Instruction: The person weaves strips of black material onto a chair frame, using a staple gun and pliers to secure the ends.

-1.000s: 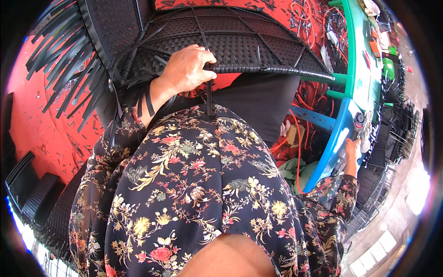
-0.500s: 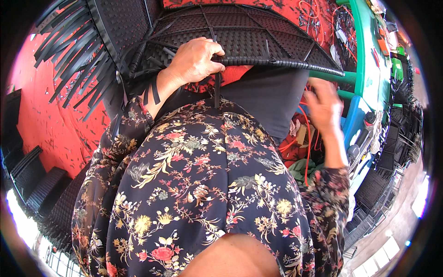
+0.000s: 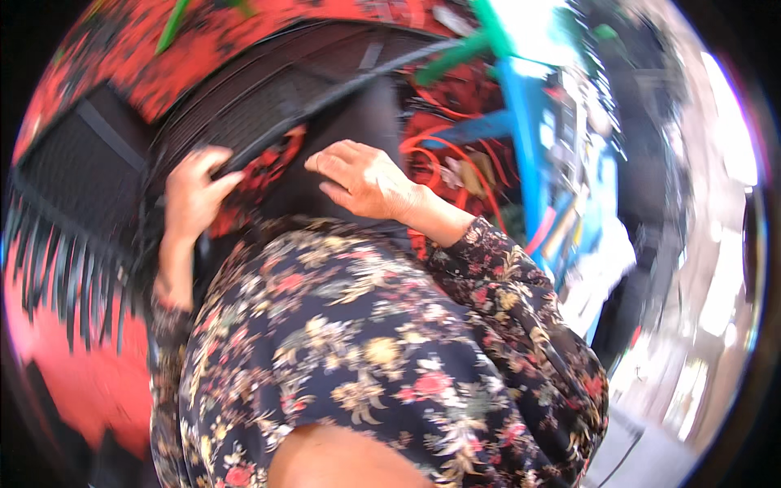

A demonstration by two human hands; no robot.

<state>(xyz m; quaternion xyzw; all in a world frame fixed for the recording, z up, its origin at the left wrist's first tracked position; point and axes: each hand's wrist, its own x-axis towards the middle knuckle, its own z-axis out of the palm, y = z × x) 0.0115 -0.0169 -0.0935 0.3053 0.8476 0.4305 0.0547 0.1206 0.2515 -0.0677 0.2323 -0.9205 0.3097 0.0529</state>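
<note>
A black woven seat-like piece, made of flat dark strips, lies across my lap. At its left a second woven panel stands, with a fringe of loose black strips hanging from it. Near the rim of the piece is my left hand, its thumb and forefinger apart and nothing visible between them; motion blurs it a little. Over my dark trouser leg hovers my right hand, fingers loosely bent, thumb apart, holding nothing that shows.
On the right stands a bench or table with green and blue legs, tools and odds and ends on top. Orange-red strips coil beneath it. The red ground cover is strewn with black scraps at the top.
My left hand has come off the rim and the strip it held. My right hand has moved from beside the bench to over my lap. The whole view has swung right.
</note>
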